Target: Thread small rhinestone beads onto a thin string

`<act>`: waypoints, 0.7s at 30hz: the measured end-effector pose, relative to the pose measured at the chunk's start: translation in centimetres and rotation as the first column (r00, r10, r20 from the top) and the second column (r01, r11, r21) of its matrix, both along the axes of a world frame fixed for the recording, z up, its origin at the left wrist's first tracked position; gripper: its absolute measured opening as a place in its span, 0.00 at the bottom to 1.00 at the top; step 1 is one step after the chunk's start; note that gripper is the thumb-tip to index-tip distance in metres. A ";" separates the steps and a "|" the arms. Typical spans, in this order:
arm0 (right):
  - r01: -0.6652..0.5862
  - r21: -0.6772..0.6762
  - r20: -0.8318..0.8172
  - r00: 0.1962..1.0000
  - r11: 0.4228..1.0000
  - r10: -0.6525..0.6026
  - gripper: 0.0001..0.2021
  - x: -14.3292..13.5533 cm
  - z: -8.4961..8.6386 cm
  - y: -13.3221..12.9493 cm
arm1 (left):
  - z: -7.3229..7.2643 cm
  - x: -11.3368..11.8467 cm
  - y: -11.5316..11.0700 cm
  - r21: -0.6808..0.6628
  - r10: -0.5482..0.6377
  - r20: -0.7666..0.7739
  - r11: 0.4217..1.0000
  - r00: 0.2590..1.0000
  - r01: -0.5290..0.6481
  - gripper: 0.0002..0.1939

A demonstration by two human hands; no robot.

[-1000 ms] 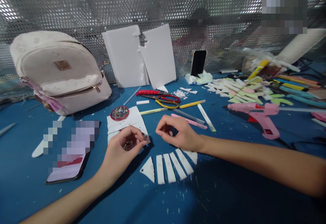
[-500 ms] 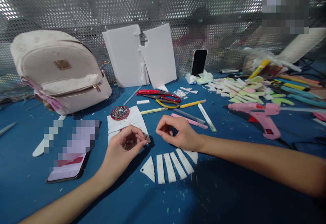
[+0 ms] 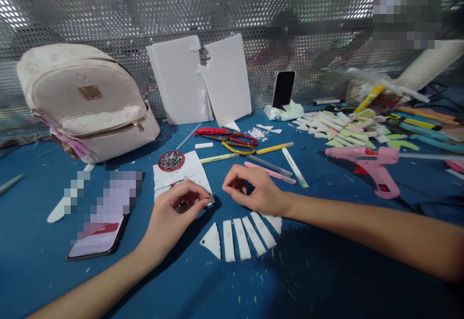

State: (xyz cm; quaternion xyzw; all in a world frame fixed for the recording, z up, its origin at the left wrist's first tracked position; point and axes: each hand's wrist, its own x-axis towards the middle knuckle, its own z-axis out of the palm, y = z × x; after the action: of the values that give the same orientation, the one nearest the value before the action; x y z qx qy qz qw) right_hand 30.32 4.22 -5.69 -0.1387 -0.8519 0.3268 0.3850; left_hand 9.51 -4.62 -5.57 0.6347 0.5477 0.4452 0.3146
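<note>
My left hand [image 3: 177, 212] rests over the lower part of a white sheet [image 3: 197, 169], thumb and fingertips pinched together; anything between them is too small to make out. On that sheet, just above the hand, sits a round red-rimmed dish [image 3: 171, 161] of dark glittery bits. To the right, my right hand [image 3: 255, 191] is curled with thumb and index finger nearly meeting, and whatever it might hold is hidden. Below the hands several white strips [image 3: 242, 238] lie fanned out, with a pointed white piece [image 3: 212, 241] at their left end. The right hand partly covers the rightmost piece.
Red-handled scissors [image 3: 232, 137] and several pens lie behind the hands. A pink glue gun [image 3: 377, 164] is at right, near a pile of pale strips [image 3: 348, 128]. At left are a phone [image 3: 108, 217] and a backpack [image 3: 87, 101]. White boards [image 3: 228, 79] stand behind.
</note>
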 end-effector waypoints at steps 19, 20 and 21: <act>0.032 0.024 -0.004 0.999 0.999 -0.032 0.03 0.0 0.0 0.0 | 0.0 0.1 0.0 -0.019 0.003 0.047 1.000 0.999 -0.002 0.01; 0.031 0.022 -0.001 1.000 0.999 -0.031 0.03 0.0 0.1 0.0 | -0.1 0.1 0.0 -0.018 0.002 0.045 1.000 0.999 -0.001 0.01; 0.030 0.020 0.002 1.000 0.999 -0.030 0.03 0.0 0.1 0.0 | -0.1 0.1 0.0 -0.017 0.002 0.042 1.000 0.999 -0.002 0.01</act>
State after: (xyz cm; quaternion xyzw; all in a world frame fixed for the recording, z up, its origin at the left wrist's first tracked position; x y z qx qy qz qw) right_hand 30.32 4.20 -5.62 -0.1479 -0.8533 0.3125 0.3902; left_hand 9.61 -4.62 -5.66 0.6220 0.5455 0.4540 0.3308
